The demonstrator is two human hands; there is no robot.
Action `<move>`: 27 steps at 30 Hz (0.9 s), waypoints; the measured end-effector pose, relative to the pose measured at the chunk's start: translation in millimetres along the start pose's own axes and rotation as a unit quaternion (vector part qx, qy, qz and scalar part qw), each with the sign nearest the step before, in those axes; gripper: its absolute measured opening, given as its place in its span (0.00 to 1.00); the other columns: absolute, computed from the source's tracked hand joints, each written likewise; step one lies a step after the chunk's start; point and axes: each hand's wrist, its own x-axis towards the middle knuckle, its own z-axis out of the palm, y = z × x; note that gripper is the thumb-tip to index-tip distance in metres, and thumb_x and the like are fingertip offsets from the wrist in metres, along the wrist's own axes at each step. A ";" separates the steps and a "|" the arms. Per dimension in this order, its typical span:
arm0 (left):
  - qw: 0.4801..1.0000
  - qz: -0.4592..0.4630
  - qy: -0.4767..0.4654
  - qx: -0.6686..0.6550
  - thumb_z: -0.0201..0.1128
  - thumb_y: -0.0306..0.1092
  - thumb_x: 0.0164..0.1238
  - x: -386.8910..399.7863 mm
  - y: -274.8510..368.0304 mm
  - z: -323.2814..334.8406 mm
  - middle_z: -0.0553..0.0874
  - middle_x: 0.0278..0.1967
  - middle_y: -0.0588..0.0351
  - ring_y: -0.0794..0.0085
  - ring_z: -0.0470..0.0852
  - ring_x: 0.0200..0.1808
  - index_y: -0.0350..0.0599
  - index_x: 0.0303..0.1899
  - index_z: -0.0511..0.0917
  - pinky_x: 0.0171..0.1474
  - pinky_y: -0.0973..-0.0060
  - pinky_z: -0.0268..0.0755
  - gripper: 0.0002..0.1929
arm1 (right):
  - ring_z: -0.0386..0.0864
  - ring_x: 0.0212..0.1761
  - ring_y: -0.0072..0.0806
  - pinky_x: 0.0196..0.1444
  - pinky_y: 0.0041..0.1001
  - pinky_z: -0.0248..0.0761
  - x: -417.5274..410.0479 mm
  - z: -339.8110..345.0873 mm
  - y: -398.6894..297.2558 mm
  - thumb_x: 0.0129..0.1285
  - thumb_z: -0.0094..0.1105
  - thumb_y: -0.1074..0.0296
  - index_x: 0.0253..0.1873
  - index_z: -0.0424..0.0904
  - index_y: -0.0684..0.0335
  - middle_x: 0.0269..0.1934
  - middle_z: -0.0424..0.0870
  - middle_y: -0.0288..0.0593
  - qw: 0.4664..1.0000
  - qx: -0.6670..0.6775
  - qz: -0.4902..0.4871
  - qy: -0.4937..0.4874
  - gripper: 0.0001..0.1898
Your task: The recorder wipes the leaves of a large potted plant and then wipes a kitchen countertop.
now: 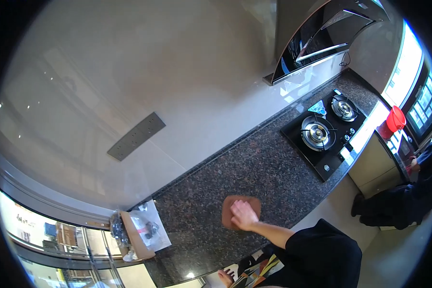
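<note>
My right hand [243,215] lies flat on a folded brown cloth [228,216], pressing it to the speckled dark stone countertop [216,180]. The cloth shows around the fingers and past them. Low in the view, my left hand [225,278] hangs below the counter's front edge beside the patterned clothing; its fingers are slightly curled, and nothing is seen in it.
A black gas hob [306,144] with two burners sits to the right, under a range hood [320,39]. An open cardboard box [135,234] with plastic bags stands at the left end. Another person [406,201] is at the far right near a red bucket [396,119].
</note>
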 end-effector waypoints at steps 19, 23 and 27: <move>0.997 -0.060 0.022 -0.031 0.59 0.52 0.66 -22.6 16.5 -8.0 0.82 0.37 0.55 0.72 0.81 0.32 0.42 0.40 0.72 0.34 0.75 0.72 0.20 | 0.56 0.70 0.54 0.69 0.48 0.47 76.8 15.4 307.0 0.68 0.36 0.39 0.69 0.59 0.61 0.68 0.58 0.59 0.852 -0.292 0.402 0.165 0.35; 0.993 -0.105 -0.013 -0.051 0.62 0.50 0.64 -7.9 7.2 -18.0 0.81 0.38 0.56 0.72 0.80 0.34 0.42 0.43 0.74 0.37 0.75 0.72 0.20 | 0.56 0.70 0.52 0.68 0.48 0.48 160.4 45.2 257.8 0.68 0.35 0.39 0.68 0.60 0.61 0.67 0.61 0.58 0.869 -0.302 0.342 0.191 0.34; 0.995 -0.075 0.004 0.064 0.67 0.50 0.59 -1.0 32.6 -32.7 0.82 0.37 0.54 0.71 0.81 0.38 0.39 0.42 0.76 0.40 0.74 0.73 0.22 | 0.58 0.69 0.51 0.67 0.48 0.50 217.9 85.2 113.0 0.69 0.38 0.43 0.66 0.62 0.63 0.66 0.62 0.56 0.933 -0.240 0.193 0.187 0.32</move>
